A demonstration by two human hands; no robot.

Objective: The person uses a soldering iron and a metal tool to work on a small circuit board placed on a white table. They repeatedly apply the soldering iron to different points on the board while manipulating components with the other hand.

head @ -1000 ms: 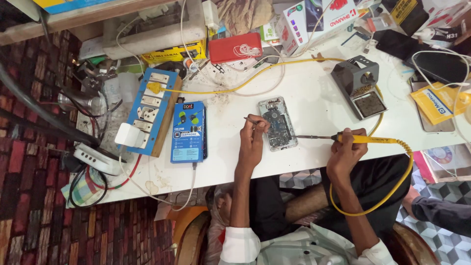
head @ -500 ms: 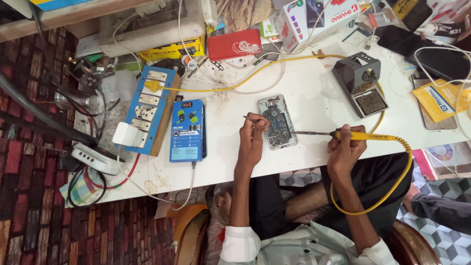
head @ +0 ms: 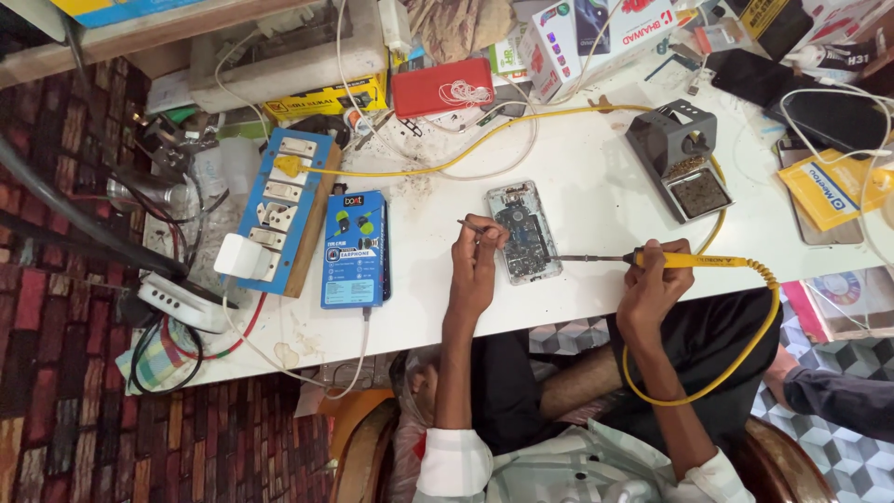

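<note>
hidden: phone board (head: 524,240) detail too small | co-worker's sleeve (head: 838,399) cut off

On the bench (head: 596,298) lay one opened phone (head: 524,232), one yellow soldering iron (head: 694,261), one grey iron stand (head: 680,158), one blue power strip (head: 282,210), one blue box (head: 355,250) and one red case (head: 440,87). Two hands worked there: left (head: 475,270), right (head: 652,284).

The white table (head: 596,196) is bare between the opened phone (head: 524,232) and the grey iron stand (head: 680,158). On its left side, the blue box (head: 355,250) and power strip (head: 284,210) block passage.
</note>
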